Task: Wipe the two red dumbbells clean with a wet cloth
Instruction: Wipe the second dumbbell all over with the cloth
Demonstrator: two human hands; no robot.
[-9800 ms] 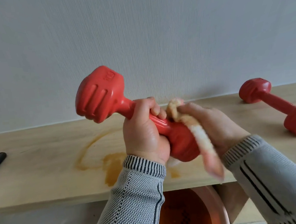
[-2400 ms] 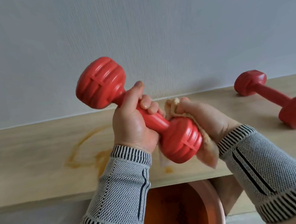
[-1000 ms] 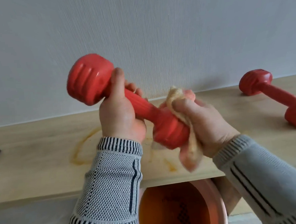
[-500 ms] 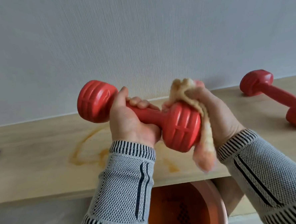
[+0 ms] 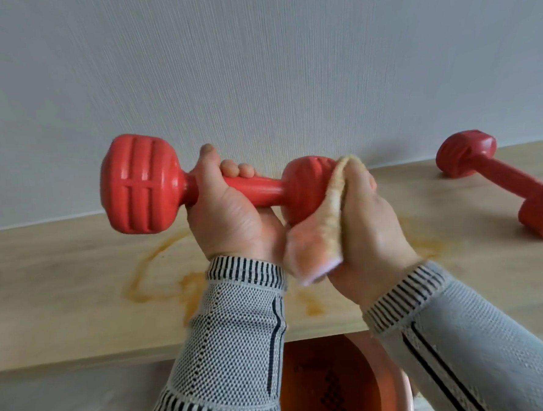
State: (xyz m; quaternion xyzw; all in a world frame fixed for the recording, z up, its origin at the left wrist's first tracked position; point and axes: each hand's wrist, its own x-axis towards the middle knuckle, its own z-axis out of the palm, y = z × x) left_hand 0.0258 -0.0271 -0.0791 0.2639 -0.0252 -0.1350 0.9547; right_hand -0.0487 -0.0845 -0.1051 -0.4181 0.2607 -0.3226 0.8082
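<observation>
The dumbbell under treatment (image 5: 196, 186) was held clear of the wooden shelf (image 5: 62, 281), roughly level, its ribbed left head free and its right head wrapped by the wet cloth (image 5: 326, 233). The left hand (image 5: 232, 217) was closed round the middle bar, fingers curled over the top; this grip appeared chosen to leave both heads exposed for wiping. The right hand (image 5: 366, 221) clutched the bunched cloth and pressed it against the right head, a loose fold hanging below. The second dumbbell (image 5: 501, 181) lay on the shelf well to the right, untouched by either hand; whether it had been cleaned could not be determined. Amber wet marks (image 5: 160, 275) stained the shelf beneath the work. An orange basin (image 5: 332, 382) sat below the near edge, probably positioned for rinsing the cloth.
</observation>
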